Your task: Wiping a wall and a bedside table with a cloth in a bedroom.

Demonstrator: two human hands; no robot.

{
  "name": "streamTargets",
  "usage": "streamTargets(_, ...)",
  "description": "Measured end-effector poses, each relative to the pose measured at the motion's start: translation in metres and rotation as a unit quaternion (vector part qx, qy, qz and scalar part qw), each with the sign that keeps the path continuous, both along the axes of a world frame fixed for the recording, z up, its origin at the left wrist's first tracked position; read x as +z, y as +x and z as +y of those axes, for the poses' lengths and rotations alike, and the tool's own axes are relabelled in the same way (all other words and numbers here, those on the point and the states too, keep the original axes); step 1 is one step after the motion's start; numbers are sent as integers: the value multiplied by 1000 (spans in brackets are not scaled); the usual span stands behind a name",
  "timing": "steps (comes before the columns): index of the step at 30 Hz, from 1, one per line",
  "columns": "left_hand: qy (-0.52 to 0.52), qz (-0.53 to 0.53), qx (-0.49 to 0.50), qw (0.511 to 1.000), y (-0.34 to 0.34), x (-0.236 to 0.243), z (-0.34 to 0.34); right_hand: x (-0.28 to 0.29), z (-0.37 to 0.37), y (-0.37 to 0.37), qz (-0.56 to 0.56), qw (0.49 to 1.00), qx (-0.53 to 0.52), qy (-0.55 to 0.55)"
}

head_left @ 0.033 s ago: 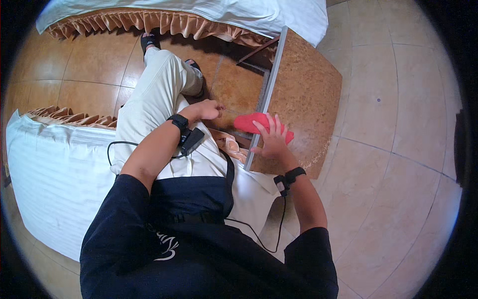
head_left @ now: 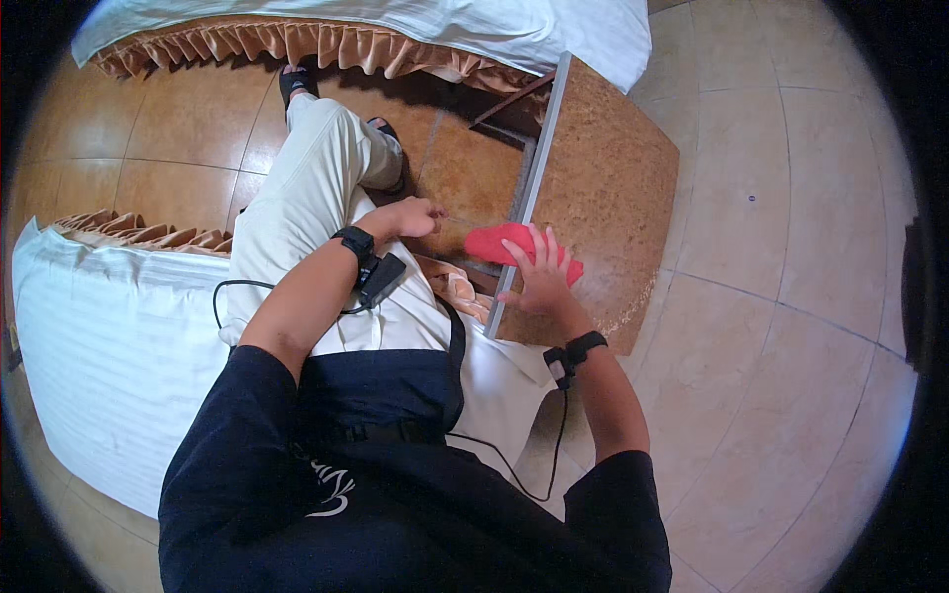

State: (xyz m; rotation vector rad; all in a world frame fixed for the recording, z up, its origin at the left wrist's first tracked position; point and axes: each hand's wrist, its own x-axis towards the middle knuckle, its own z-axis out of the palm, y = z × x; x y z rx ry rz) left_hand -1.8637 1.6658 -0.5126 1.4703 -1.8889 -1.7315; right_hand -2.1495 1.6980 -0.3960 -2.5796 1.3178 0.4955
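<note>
A red cloth [head_left: 491, 244], bunched into a soft pad, lies across the edge of a brown speckled tabletop [head_left: 613, 168]. Part of the cloth juts past the table's metal-coloured edge strip [head_left: 549, 138]. My right hand [head_left: 542, 277] rests on the cloth with its fingers spread, the thumb down by the table's edge. To the left of the cloth, my left hand [head_left: 417, 217] hovers over my lap, apart from both cloth and table. Its fingers are curled in, and nothing shows in them. The palm of that hand is hidden.
A bed with a white sheet [head_left: 119, 346] and pleated orange skirt is behind and left of me. Another white-covered bed [head_left: 445, 30] stands beyond my feet. Dark table legs [head_left: 514, 99] show under the tabletop. Black cables [head_left: 519, 484] hang from my wrist devices. Tiled floor [head_left: 781, 395] lies to the right.
</note>
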Motion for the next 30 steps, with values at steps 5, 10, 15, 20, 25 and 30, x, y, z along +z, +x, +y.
streamTargets(5, 14, 7, 1, 1000, -3, 2, -2, 0, -1, -3, 7, 1000, -7, 6)
streamTargets(10, 11, -5, -10, 1000, 0, 1, -2, 3, 0, 2, -8, 1000, -18, 14)
streamTargets(15, 30, -6, -23, 999, -4, 15, -6, 8, 0, 0, -6, 999, -30, 19)
streamTargets(20, -1, 2, -16, 1000, 2, 5, -4, 7, 0, 6, -7, 1000, -24, 16)
streamTargets(25, 35, -17, -30, 999, 0, 13, -6, 3, 0, 1, -7, 1000, -23, 4)
streamTargets(30, 19, -16, -27, 999, -1, 12, -4, 2, 1, 0, -9, 1000, -26, 14)
